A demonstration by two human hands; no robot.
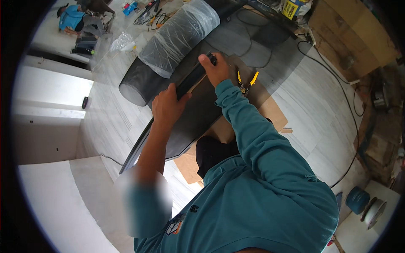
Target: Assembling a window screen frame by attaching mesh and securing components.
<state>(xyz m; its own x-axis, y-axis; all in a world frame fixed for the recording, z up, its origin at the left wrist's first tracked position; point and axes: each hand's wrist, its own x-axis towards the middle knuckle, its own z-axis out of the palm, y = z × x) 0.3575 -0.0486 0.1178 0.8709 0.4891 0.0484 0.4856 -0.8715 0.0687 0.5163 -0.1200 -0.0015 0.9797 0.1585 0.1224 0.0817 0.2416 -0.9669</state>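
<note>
A long black bar (192, 80) lies slanted in front of me, and both my hands are closed on it. My left hand (166, 105) grips its nearer part, thumb pointing along the bar. At the far end my right hand (216, 71) holds on, with the thumb on top. Beneath the hands spreads a flat black sheet or panel (183, 135) with a straight edge; cannot tell what it is made of. Just beyond the bar lies a thick black roll (133, 82) partly wrapped in clear plastic (179, 40). Yellow-handled pliers (247, 82) rest open beside my right wrist.
Brown cardboard (276, 111) lies under the panel on the pale floor (312, 105). A black cable (352, 126) runs along the right, near a large cardboard piece (354, 33). Tools and wires (156, 17) are at the back. Another person (76, 21) is at the far left.
</note>
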